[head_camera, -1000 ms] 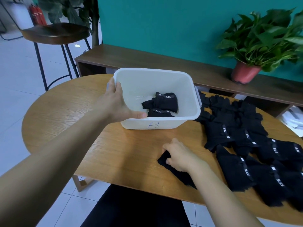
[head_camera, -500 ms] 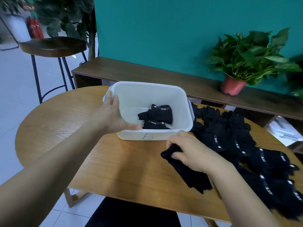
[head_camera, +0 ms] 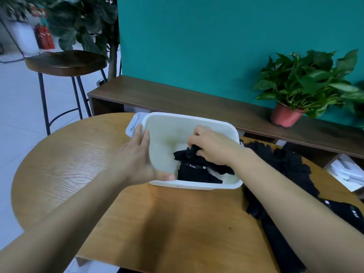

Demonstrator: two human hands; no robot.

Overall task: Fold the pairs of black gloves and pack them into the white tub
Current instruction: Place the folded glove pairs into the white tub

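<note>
The white tub [head_camera: 189,120] stands on the round wooden table [head_camera: 78,166]. My left hand [head_camera: 137,160] grips the tub's left wall, thumb inside over the near corner. My right hand [head_camera: 210,146] is inside the tub, shut on a folded pair of black gloves [head_camera: 187,154] that it holds just above the folded gloves [head_camera: 197,174] lying on the tub's floor. A heap of loose black gloves [head_camera: 291,170] lies on the table to the right of the tub, partly hidden by my right forearm.
A low wooden bench [head_camera: 177,101] runs along the teal wall behind the table, with a potted plant [head_camera: 303,85] on it at the right. A bar stool [head_camera: 65,62] stands at the back left. White papers [head_camera: 346,174] lie at the far right.
My right hand has lifted the folded gloves off the table and carried them up and forward into the tub. My left hand has stayed on the tub's left wall.
</note>
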